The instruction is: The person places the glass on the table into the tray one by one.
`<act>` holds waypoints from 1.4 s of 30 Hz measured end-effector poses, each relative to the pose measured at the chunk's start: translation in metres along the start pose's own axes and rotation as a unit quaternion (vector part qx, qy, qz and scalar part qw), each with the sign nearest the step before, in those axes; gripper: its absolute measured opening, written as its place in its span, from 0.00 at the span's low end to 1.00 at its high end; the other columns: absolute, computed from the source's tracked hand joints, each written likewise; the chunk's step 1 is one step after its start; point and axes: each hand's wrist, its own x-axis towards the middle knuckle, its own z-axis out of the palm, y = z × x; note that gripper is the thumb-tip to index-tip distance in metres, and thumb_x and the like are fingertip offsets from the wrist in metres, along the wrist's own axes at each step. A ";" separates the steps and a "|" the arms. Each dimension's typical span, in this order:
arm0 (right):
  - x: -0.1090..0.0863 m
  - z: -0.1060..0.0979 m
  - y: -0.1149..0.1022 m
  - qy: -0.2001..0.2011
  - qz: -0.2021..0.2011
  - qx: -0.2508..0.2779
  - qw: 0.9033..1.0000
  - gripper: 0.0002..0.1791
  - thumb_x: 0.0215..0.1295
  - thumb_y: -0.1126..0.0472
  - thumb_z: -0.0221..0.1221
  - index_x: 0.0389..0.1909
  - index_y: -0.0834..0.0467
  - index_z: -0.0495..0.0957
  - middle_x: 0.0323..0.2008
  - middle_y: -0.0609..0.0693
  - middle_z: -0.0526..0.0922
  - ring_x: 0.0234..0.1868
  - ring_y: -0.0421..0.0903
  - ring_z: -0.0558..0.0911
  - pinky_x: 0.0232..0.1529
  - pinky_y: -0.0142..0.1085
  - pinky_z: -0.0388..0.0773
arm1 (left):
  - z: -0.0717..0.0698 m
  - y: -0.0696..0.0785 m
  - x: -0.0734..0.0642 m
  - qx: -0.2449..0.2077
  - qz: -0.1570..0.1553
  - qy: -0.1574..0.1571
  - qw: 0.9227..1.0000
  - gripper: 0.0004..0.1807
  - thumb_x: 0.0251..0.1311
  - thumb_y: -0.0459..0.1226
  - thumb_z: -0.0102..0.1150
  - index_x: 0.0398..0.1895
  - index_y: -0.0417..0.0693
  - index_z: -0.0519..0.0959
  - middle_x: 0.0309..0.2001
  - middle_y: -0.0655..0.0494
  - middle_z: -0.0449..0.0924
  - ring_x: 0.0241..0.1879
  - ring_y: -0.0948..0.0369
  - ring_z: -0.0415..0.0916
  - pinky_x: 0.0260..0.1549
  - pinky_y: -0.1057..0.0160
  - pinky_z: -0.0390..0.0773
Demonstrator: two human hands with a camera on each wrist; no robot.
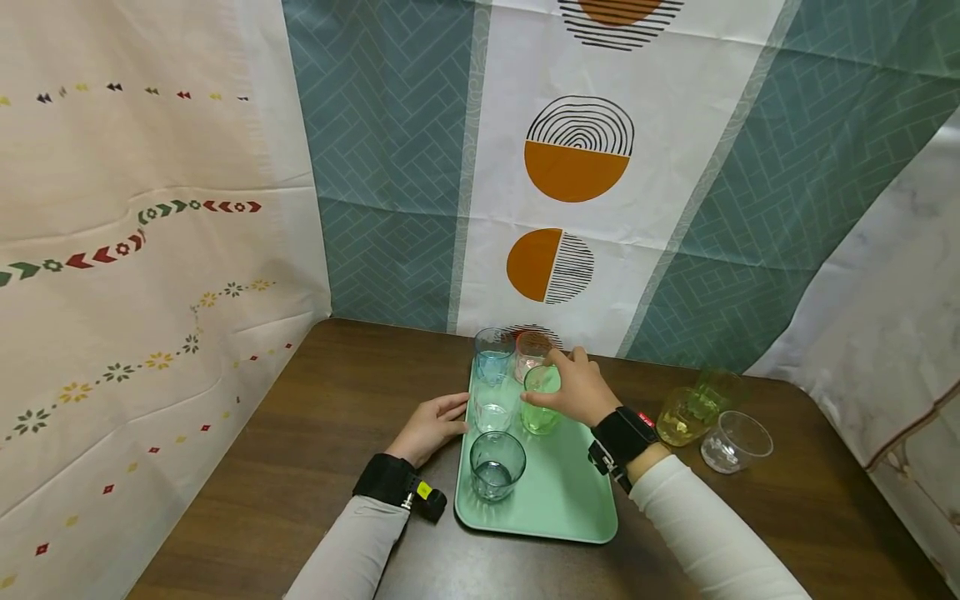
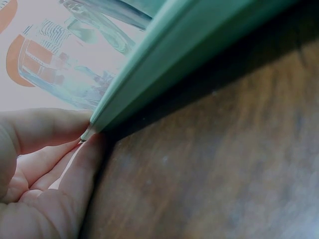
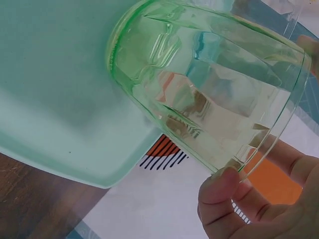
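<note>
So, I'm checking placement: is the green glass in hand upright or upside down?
Upright: the green glass has its thick base toward the tray, rim in the right hand.

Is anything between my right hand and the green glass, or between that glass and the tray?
Nothing visible: the right hand directly grips the green glass, and no object shows between it and the tray. Whether glass and tray touch is unclear.
</note>
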 end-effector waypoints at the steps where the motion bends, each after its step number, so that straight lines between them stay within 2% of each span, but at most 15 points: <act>1: 0.000 0.000 -0.001 0.000 0.001 -0.001 1.000 0.40 0.50 0.36 0.65 0.58 0.58 0.70 0.52 0.69 0.66 0.48 0.68 0.69 0.42 0.58 0.75 | 0.000 0.000 0.000 0.000 0.000 0.001 1.000 0.31 0.57 0.22 0.57 0.66 0.38 0.67 0.67 0.39 0.65 0.66 0.50 0.63 0.59 0.50 0.72; 5: -0.002 0.000 -0.001 0.000 0.000 -0.006 1.000 0.41 0.51 0.35 0.64 0.59 0.58 0.70 0.53 0.70 0.66 0.48 0.69 0.68 0.42 0.59 0.74 | 0.000 -0.002 0.000 0.001 0.001 0.001 1.000 0.31 0.56 0.22 0.57 0.66 0.37 0.67 0.67 0.38 0.65 0.66 0.49 0.63 0.58 0.51 0.73; 12: -0.005 -0.002 -0.001 -0.007 0.013 -0.002 1.000 0.40 0.50 0.35 0.65 0.59 0.56 0.72 0.55 0.69 0.67 0.53 0.71 0.67 0.46 0.61 0.73 | 0.001 -0.004 0.000 -0.001 0.003 -0.007 1.000 0.31 0.57 0.23 0.57 0.66 0.37 0.66 0.68 0.38 0.64 0.66 0.49 0.62 0.58 0.52 0.74; 23: -0.006 -0.003 -0.001 -0.012 -0.007 -0.017 1.000 0.41 0.50 0.33 0.63 0.59 0.57 0.72 0.52 0.68 0.70 0.53 0.69 0.69 0.46 0.60 0.74 | 0.003 -0.008 -0.004 -0.014 0.010 -0.012 1.000 0.31 0.58 0.22 0.56 0.67 0.35 0.64 0.68 0.36 0.63 0.67 0.47 0.60 0.60 0.50 0.72; 30: -0.004 -0.016 0.001 0.001 -0.025 -0.013 1.000 0.41 0.52 0.35 0.63 0.60 0.59 0.72 0.52 0.68 0.73 0.50 0.67 0.72 0.46 0.60 0.75 | 0.000 -0.008 0.000 -0.012 0.002 -0.006 1.000 0.31 0.58 0.23 0.57 0.67 0.38 0.65 0.68 0.40 0.64 0.67 0.50 0.61 0.60 0.50 0.71; 34: -0.003 -0.025 0.006 -0.001 -0.018 -0.021 1.000 0.39 0.56 0.35 0.60 0.60 0.59 0.71 0.53 0.68 0.73 0.50 0.67 0.74 0.46 0.60 0.75 | -0.001 -0.008 0.001 -0.012 0.005 -0.004 1.000 0.31 0.58 0.23 0.57 0.67 0.37 0.65 0.68 0.39 0.64 0.67 0.49 0.61 0.60 0.49 0.71; 42: -0.003 -0.049 0.029 -0.012 0.004 -0.033 0.999 0.36 0.63 0.42 0.57 0.60 0.68 0.70 0.53 0.72 0.74 0.52 0.67 0.73 0.49 0.60 0.74 | -0.001 -0.004 0.001 -0.012 0.007 -0.009 1.000 0.31 0.58 0.23 0.57 0.67 0.38 0.65 0.68 0.39 0.64 0.67 0.50 0.61 0.60 0.50 0.71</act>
